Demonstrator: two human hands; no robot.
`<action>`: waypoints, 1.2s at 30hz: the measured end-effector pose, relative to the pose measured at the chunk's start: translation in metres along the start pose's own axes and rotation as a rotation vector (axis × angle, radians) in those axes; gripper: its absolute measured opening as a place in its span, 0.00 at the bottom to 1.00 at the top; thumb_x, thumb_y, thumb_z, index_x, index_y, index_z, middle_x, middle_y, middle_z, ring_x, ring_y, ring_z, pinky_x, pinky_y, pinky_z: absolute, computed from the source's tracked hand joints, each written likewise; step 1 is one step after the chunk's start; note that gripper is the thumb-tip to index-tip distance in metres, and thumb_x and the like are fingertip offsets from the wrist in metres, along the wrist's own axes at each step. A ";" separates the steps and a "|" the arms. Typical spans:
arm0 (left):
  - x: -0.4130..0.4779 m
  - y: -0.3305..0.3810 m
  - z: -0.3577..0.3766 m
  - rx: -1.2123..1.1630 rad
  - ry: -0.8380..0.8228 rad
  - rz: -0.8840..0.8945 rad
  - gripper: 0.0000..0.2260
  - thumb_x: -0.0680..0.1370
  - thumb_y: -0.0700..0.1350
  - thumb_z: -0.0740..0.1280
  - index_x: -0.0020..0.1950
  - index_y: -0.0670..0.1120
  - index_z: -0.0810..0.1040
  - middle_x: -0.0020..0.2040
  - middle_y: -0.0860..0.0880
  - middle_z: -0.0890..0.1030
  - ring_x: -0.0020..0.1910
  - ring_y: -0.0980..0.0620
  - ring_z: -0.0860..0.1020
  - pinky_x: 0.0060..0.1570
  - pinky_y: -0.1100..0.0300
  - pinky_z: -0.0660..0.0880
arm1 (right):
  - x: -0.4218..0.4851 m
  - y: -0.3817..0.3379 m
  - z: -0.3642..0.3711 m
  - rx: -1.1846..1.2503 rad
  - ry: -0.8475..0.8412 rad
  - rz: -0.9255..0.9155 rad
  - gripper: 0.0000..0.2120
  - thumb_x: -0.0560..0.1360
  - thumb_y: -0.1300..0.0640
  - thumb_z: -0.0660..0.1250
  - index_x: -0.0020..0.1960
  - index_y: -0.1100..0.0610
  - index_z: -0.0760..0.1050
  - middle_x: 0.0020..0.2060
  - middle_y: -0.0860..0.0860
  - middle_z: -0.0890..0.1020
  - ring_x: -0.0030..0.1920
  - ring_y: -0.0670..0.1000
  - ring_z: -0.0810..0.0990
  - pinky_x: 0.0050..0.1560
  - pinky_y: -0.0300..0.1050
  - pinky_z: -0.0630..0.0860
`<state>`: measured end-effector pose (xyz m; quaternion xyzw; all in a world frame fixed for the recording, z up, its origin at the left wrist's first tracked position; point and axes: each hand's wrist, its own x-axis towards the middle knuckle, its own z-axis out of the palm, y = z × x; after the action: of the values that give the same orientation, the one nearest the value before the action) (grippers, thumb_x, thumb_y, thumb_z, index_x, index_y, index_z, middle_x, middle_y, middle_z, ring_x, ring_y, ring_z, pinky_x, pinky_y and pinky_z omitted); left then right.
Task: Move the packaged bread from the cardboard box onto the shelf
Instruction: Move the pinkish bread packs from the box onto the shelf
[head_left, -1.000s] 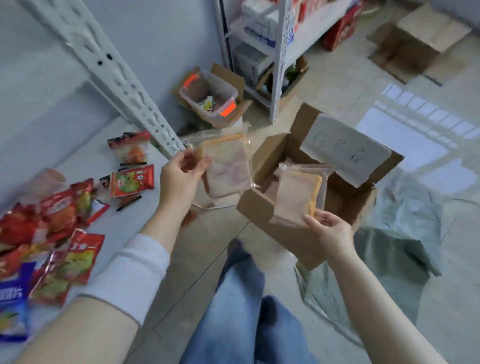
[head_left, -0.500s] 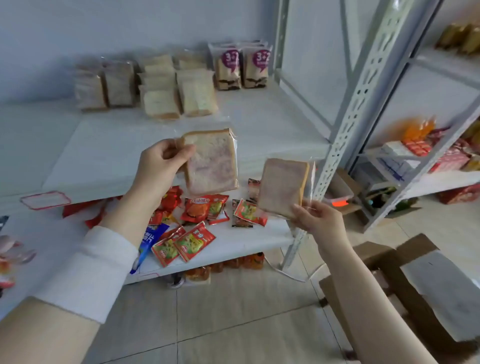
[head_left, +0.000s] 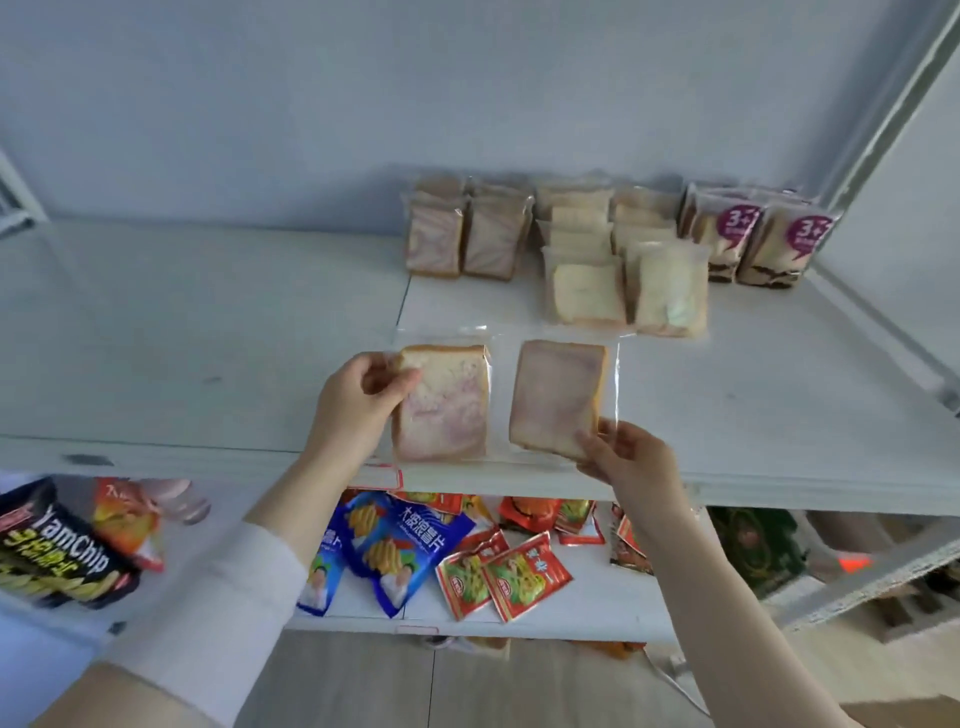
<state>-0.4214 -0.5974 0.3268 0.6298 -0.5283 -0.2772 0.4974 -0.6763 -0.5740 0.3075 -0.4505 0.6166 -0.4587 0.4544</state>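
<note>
My left hand (head_left: 358, 402) grips a clear-wrapped slice of pink-swirled bread (head_left: 444, 402) by its left edge. My right hand (head_left: 631, 460) pinches a second wrapped slice (head_left: 558, 395) at its lower right corner. Both packs hover side by side over the front of the white shelf (head_left: 208, 338). At the back of that shelf stand rows of packaged bread (head_left: 587, 260) like these. The cardboard box shows only as a brown corner (head_left: 904, 714) at the bottom right.
Two purple-labelled bread packs (head_left: 763, 241) stand at the shelf's back right. Below, a lower shelf holds blue chip bags (head_left: 395, 545), red sachets (head_left: 504, 577) and a black chip bag (head_left: 57, 564). A slanted metal upright (head_left: 893, 109) runs along the right.
The view swung from the box on the floor up to the shelf. Both hands carried their bread packs from the box up over the shelf's front, closer together.
</note>
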 end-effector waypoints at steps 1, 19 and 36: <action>0.014 -0.003 0.001 -0.015 0.012 -0.013 0.11 0.73 0.48 0.70 0.52 0.49 0.73 0.42 0.56 0.78 0.44 0.54 0.78 0.46 0.61 0.74 | 0.013 -0.005 0.011 -0.017 0.012 -0.014 0.07 0.72 0.57 0.70 0.50 0.55 0.77 0.38 0.49 0.83 0.41 0.51 0.83 0.53 0.51 0.79; 0.256 -0.036 0.063 0.036 0.233 -0.046 0.14 0.74 0.45 0.69 0.56 0.40 0.75 0.47 0.49 0.78 0.46 0.53 0.74 0.43 0.70 0.65 | 0.237 -0.055 0.152 -0.162 0.282 -0.137 0.15 0.78 0.61 0.61 0.61 0.66 0.64 0.48 0.52 0.73 0.47 0.50 0.70 0.37 0.31 0.59; 0.264 -0.034 0.066 0.106 0.124 -0.118 0.25 0.75 0.49 0.68 0.68 0.40 0.66 0.63 0.41 0.73 0.62 0.44 0.72 0.60 0.60 0.65 | 0.225 -0.062 0.166 -0.540 0.350 -0.143 0.31 0.78 0.60 0.60 0.76 0.59 0.48 0.71 0.58 0.63 0.72 0.58 0.57 0.71 0.47 0.52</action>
<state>-0.3897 -0.8699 0.3185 0.7013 -0.4725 -0.2381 0.4777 -0.5467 -0.8292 0.3077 -0.5111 0.7516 -0.3798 0.1721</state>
